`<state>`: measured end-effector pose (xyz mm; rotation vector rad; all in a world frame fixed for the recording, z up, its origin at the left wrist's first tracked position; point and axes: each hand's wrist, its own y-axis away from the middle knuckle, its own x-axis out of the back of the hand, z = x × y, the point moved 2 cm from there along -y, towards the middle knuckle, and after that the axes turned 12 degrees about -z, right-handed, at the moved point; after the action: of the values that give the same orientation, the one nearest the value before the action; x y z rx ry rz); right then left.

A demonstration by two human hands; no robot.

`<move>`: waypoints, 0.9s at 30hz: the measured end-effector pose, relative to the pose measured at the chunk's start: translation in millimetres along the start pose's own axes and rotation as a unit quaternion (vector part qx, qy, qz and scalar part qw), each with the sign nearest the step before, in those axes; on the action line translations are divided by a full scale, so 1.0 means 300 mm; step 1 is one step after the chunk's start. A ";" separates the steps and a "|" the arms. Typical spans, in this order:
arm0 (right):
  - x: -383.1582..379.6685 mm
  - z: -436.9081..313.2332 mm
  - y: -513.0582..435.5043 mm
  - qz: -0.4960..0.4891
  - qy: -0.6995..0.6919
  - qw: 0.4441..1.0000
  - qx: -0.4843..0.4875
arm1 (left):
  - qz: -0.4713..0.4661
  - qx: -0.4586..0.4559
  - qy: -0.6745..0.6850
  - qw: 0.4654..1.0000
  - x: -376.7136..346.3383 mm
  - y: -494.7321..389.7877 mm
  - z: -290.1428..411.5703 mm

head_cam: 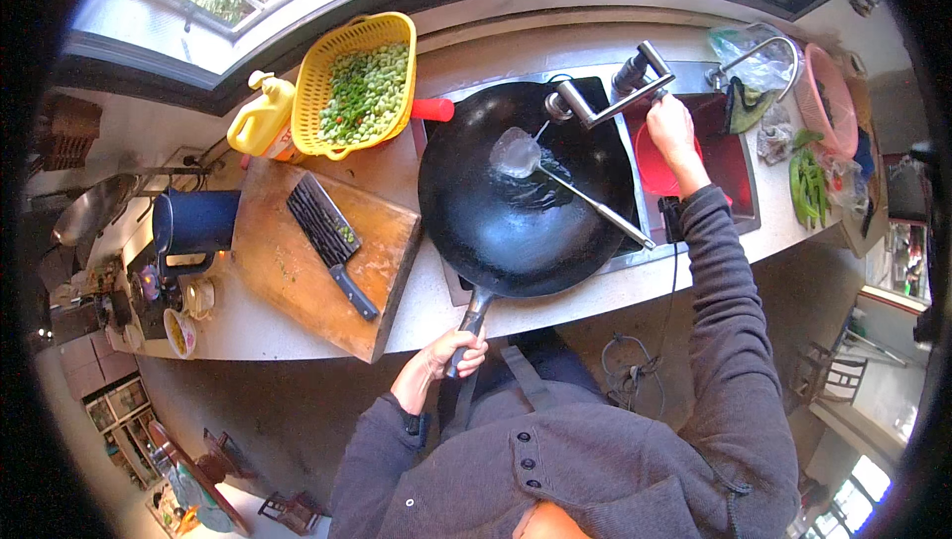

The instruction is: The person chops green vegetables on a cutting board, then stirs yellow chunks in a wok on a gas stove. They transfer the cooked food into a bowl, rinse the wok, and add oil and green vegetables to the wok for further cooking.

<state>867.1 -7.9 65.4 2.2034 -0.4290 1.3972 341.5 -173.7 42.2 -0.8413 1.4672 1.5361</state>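
Note:
My left hand [451,360] is closed around the handle of a large dark wok [513,241], which rests over the left part of the sink. My right hand [671,130] is at the lever end of a jointed metal faucet [606,109]; its fingertips are partly hidden, and it seems to grip the lever. The faucet's spout end is over the wok, with a thin stream of water below it. A metal wok spatula [517,154] lies in the wok, its blade near the water and its handle across the right rim.
Left of the wok, a cleaver [335,241] lies on a wooden chopping board [268,241]. Behind are a yellow basket [301,104] of chopped green vegetables and a yellow jug [260,119]. A red basin [654,167] sits in the right sink; green pods [807,186] and a pink basket [825,93] are farther right.

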 end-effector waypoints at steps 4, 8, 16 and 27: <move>-0.046 -0.008 0.187 -0.014 0.059 0.995 0.079 | 0.017 0.007 0.006 1.000 -0.030 0.001 0.012; -0.197 0.020 0.514 -0.093 0.207 0.961 0.157 | 0.036 -0.004 0.011 0.999 -0.101 0.028 0.033; -0.272 0.083 0.800 -0.194 0.093 0.971 0.107 | 0.144 0.021 -0.019 0.989 -0.315 0.104 0.108; -0.127 -0.055 1.121 -0.507 -0.654 0.561 -0.012 | 0.260 -0.030 0.012 0.965 -0.616 0.142 0.112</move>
<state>668.3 -277.5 116.5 2.2918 0.4076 -0.9739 385.3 -160.7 229.3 -0.5268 1.7590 1.9642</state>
